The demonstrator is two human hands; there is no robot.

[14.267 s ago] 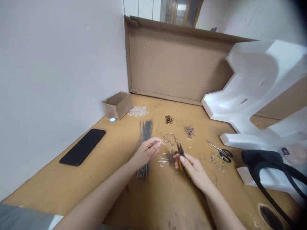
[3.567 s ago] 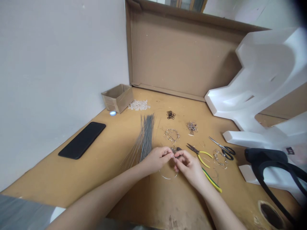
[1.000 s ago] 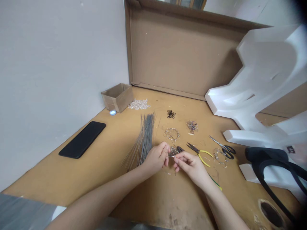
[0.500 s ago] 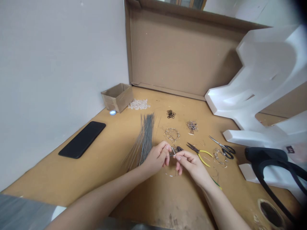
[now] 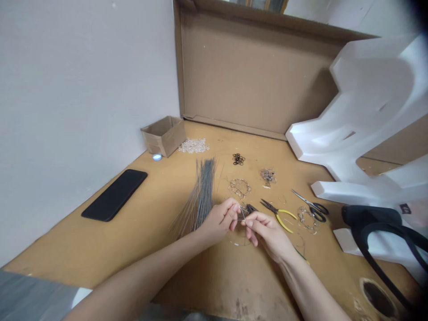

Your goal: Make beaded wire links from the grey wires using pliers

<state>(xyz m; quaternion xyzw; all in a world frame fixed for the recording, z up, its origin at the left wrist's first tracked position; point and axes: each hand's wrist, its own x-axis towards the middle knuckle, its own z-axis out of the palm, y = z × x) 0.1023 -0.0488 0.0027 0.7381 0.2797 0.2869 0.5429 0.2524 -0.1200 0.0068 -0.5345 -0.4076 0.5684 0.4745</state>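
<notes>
Between my two hands is a thin silvery wire [image 5: 243, 214], bent into a curve. My left hand [image 5: 222, 219] pinches one side of it with thumb and forefinger. On the other side, my right hand [image 5: 265, 230] pinches the wire, its lower fingers curled loosely. Just left of my left hand lies a bundle of straight grey wires [image 5: 204, 191]. A wire ring with small pieces on it [image 5: 240, 188] rests beyond my fingers. Dark plier jaws [image 5: 251, 208] show behind my right hand, which partly hides that tool.
Yellow-handled pliers [image 5: 276, 211], scissors [image 5: 312, 206] and another wire ring [image 5: 306, 220] lie right. Farther back are black rings [image 5: 238, 159], clear beads [image 5: 194, 145] and a cardboard box [image 5: 164, 136]. A black phone [image 5: 114, 195] lies left; white foam [image 5: 364, 102] stands right.
The curved wire has tilted between my fingertips, and both hands have shifted very slightly. The objects on the table have stayed where they were.
</notes>
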